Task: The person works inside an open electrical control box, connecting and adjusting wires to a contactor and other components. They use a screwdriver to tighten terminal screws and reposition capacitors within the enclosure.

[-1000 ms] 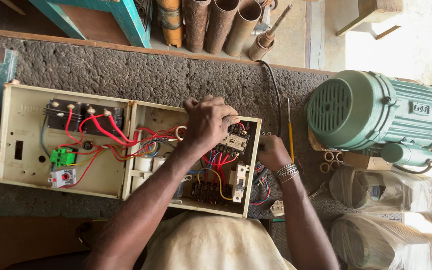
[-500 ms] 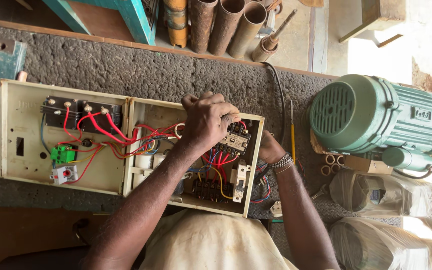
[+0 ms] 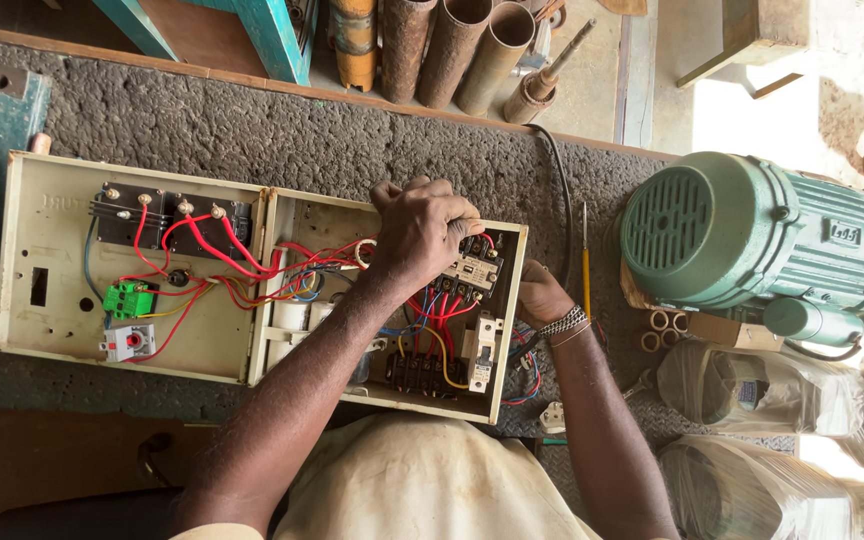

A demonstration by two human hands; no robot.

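Head view, looking down on a rough grey workbench point(image 3: 252, 130). Item: cream electrical control box point(image 3: 507, 330), opened flat, its lid panel point(image 3: 52, 300) lying at 9 o'clock of the box body. Left hand point(image 3: 422, 228): fingers curled together, pressed down inside the box over the white contactor point(image 3: 472, 272), which sits directly under the fingertips at the hand's 4 o'clock. Right hand point(image 3: 542, 295): at 3 o'clock of the box, just against its outer wall; whether it grips anything cannot be told, fingers hidden. Red wires point(image 3: 212, 240) run from lid to box. Green electric motor point(image 3: 752, 240) at 3 o'clock, well apart. Rusty pipes point(image 3: 452, 45) at 12 o'clock.
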